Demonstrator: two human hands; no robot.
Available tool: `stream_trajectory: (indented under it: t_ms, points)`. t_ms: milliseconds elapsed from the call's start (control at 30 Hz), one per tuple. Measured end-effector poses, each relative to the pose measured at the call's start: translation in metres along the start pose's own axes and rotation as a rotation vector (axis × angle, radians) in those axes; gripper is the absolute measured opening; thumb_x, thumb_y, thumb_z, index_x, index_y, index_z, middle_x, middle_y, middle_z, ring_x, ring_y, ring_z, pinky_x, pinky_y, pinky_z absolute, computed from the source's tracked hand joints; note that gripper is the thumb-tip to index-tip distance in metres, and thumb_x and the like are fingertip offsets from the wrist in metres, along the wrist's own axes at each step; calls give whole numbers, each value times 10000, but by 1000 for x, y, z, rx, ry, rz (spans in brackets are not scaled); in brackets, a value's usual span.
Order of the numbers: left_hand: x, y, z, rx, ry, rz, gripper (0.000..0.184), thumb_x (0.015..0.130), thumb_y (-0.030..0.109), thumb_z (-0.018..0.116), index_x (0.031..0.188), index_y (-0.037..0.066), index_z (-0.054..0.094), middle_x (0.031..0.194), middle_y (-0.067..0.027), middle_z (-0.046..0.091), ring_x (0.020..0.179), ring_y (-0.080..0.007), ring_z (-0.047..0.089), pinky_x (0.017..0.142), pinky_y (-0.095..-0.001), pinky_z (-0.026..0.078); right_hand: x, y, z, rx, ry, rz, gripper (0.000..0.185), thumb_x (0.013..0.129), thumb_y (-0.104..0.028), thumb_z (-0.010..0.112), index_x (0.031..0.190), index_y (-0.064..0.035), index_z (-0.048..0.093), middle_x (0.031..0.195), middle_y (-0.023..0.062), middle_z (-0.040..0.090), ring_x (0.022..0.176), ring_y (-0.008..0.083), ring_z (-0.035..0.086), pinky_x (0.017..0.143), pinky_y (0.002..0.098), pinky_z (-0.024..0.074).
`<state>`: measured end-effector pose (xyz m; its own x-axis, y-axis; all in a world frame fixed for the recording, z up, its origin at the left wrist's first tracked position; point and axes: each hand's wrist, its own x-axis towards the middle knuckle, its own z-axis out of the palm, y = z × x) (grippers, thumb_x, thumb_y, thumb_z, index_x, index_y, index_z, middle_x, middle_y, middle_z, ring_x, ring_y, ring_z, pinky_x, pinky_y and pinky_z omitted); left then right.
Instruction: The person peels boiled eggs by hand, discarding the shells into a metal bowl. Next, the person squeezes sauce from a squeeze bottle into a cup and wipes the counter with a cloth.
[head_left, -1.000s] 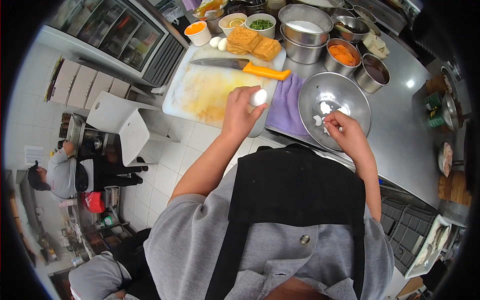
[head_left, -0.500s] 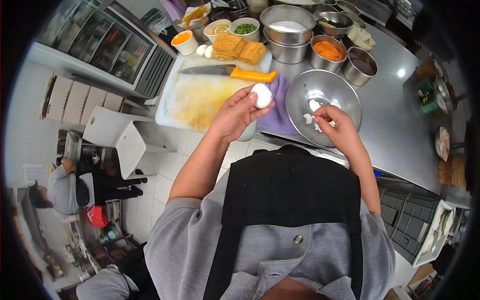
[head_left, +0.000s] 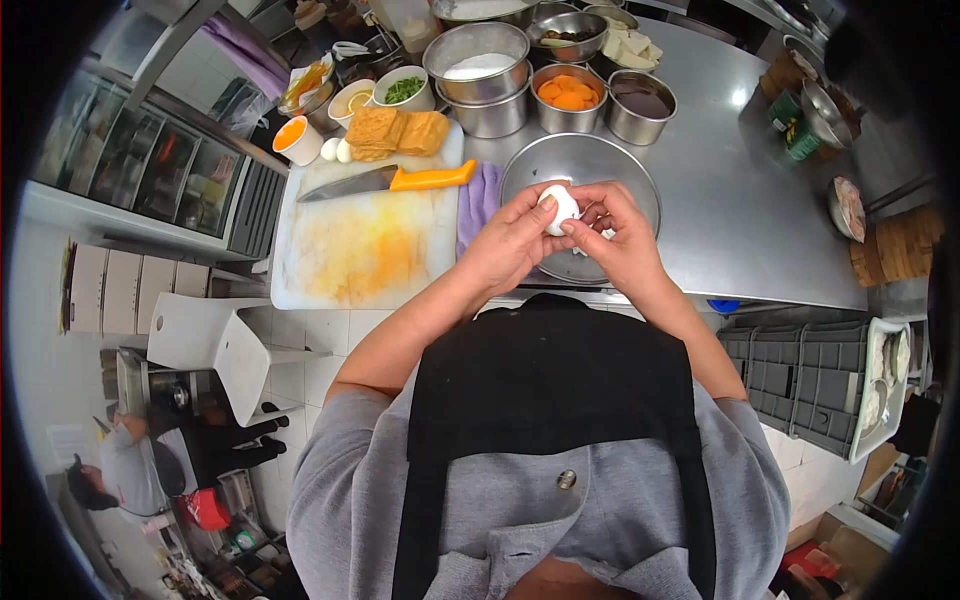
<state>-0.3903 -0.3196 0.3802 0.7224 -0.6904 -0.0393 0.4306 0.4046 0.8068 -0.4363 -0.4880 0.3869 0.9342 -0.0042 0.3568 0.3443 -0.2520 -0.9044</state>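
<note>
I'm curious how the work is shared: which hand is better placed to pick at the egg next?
Probably the right hand: its thumb and fingers are up against the egg, above the metal bowl, while the left hand is busy holding the egg.

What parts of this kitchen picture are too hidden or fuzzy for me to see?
All in the head view:
- Parts of the egg: covered by fingers of the left hand and right hand.
- Part of the steel bowl, inside: blocked by both hands.
- Writing on the green cans: too small and blurred.
</note>
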Motion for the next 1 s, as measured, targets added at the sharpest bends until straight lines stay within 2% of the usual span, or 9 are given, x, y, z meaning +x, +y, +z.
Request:
stream_trajectory:
  t_ms: [167,467,767,867,1000]
  points:
    - [6,-13,11,56,-7,37,385,1030,290,394,1328,46,395,1268,-114,502,1156,-208,515,964,-374,429,-11,-7,-2,-16,49,3,292,826,-81,699,1095,-48,590,996,65,517,752,124,527,669,262,470]
    - [16,-27,11,212,-68,26,432,1032,334,376,1349,44,329,1265,-131,484,1160,-221,502,983,-395,415,-23,1,-9,40,98,60,291,834,-72,678,1107,-46,578,1007,69,510,765,128,529,687,273,474]
    - [22,-32,12,261,-78,-39,472,1027,359,384,1368,46,291,1321,-120,456,1170,-227,498,922,-380,425,-31,9,-13,93,114,145,306,836,-84,680,1122,-51,576,1027,54,522,798,121,549,734,281,489]
    - [25,-33,12,224,-82,-66,461,1029,344,386,1361,37,295,1328,-128,450,1196,-232,485,924,-377,428,-32,16,-13,115,125,158,302,839,-85,676,1123,-54,581,1038,54,527,819,124,561,738,281,488]
    - [24,-26,18,115,-85,-79,477,1028,242,395,1422,23,239,1330,-135,445,1211,-218,478,960,-380,429,-28,15,-20,15,141,156,293,844,-80,668,1129,-54,601,1055,50,550,858,127,577,751,267,480]
